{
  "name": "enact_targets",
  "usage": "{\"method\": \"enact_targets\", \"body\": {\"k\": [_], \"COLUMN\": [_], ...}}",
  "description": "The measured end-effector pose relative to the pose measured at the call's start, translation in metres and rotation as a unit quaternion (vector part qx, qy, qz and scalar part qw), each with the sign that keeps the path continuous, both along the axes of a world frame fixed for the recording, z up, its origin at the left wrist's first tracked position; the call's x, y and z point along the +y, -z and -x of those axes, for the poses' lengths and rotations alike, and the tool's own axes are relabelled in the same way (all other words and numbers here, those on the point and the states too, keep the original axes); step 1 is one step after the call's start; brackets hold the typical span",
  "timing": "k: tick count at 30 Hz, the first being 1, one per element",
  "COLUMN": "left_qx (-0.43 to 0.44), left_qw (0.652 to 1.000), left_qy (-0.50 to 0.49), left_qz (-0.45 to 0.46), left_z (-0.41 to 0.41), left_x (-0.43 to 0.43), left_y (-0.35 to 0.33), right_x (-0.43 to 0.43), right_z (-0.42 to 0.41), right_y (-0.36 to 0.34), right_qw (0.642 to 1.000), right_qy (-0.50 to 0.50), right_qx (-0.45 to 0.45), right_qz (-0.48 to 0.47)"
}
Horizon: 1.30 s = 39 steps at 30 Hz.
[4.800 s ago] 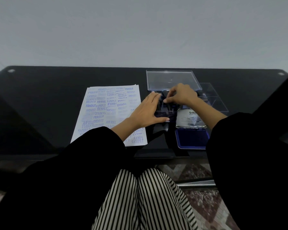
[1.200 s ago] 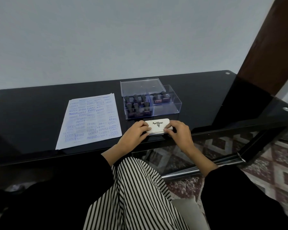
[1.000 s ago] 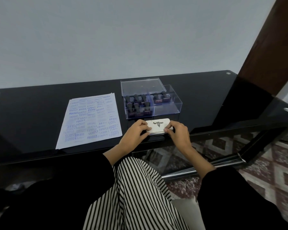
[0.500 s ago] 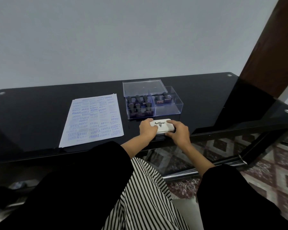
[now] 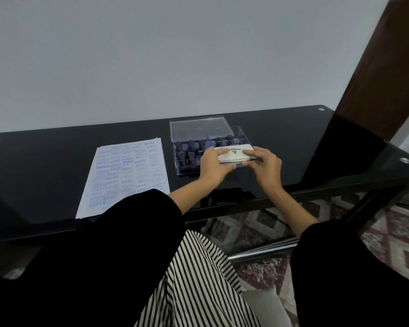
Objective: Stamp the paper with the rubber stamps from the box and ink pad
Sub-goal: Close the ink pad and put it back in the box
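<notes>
From the head camera, the left hand point(image 5: 214, 165) and the right hand point(image 5: 267, 168) each grip one end of the closed white ink pad point(image 5: 236, 154), fingers curled over its lid and thumbs under its front edge. The pad is over the right part of the clear box point(image 5: 187, 170); whether it rests on the box cannot be told. Dark rubber stamps point(image 5: 191, 144) stand upright in the box's left part. The stamped paper point(image 5: 125, 175) lies flat on the black tabletop point(image 5: 45, 161), left of the box.
</notes>
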<state>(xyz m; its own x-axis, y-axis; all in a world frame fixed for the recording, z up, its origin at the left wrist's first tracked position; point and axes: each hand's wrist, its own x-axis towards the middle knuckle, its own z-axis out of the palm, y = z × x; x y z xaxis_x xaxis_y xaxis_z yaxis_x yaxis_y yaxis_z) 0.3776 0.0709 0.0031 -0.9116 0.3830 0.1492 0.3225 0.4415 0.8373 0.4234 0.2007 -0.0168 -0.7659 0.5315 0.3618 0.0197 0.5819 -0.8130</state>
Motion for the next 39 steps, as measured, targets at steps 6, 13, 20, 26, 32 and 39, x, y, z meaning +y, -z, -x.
{"method": "enact_targets", "body": {"k": [6, 13, 20, 26, 32, 39], "left_qx": [0.023, 0.079, 0.123, 0.142, 0.149, 0.127], "left_qw": [0.999, 0.996, 0.986, 0.977, 0.974, 0.939], "left_qy": [-0.012, 0.028, 0.058, 0.057, 0.037, 0.13], "left_qz": [-0.019, 0.006, 0.093, 0.146, 0.168, 0.291], "left_z": [0.028, 0.059, 0.087, 0.103, 0.107, 0.117], "left_x": [0.016, 0.019, 0.028, 0.035, 0.035, 0.032], "left_y": [-0.016, -0.01, 0.011, 0.031, 0.032, 0.01], "right_x": [0.015, 0.036, 0.055, 0.065, 0.067, 0.069], "right_z": [0.026, 0.063, 0.085, 0.09, 0.092, 0.1], "right_y": [-0.023, -0.018, -0.006, -0.004, -0.005, -0.018], "right_qw": [1.0, 0.995, 0.978, 0.91, 0.909, 0.924], "right_qy": [-0.006, -0.031, -0.067, -0.084, -0.085, -0.152], "right_qx": [0.022, -0.008, -0.082, -0.161, -0.179, -0.244], "right_qz": [-0.011, -0.095, -0.181, -0.372, -0.368, -0.252]}}
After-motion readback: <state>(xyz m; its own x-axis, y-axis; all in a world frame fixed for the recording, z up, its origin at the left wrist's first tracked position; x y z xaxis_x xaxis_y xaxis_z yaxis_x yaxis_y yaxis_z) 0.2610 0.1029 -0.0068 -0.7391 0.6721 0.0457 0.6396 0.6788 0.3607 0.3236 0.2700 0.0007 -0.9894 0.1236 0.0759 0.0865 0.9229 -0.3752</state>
